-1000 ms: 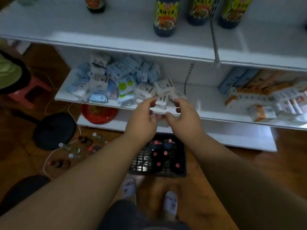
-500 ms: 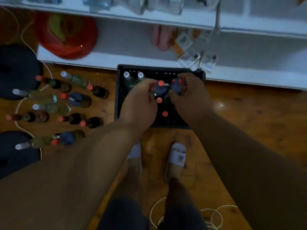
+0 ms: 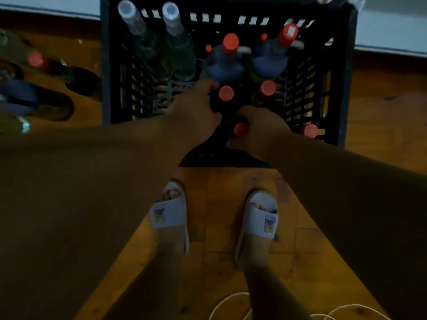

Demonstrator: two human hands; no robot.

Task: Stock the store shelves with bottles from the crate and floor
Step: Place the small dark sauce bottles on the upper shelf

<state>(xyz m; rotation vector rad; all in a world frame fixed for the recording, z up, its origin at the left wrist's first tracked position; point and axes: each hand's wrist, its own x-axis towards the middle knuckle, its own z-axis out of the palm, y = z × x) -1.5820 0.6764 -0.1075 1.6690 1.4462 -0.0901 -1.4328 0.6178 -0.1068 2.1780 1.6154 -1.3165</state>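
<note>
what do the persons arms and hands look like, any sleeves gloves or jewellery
Both arms are bare up to the frame edge, with no sleeve in view. The left hand and the right hand wear no gloves, and no ring, watch or bracelet shows, though the dim, soft picture could hide a small one. The only clothing in view is a pair of pale slide sandals with a small printed mark on each strap.

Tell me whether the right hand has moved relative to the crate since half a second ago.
Yes. The right hand has dropped from the blue bottles at the crate's far side toward its near side, curling round a red-capped bottle.
</note>
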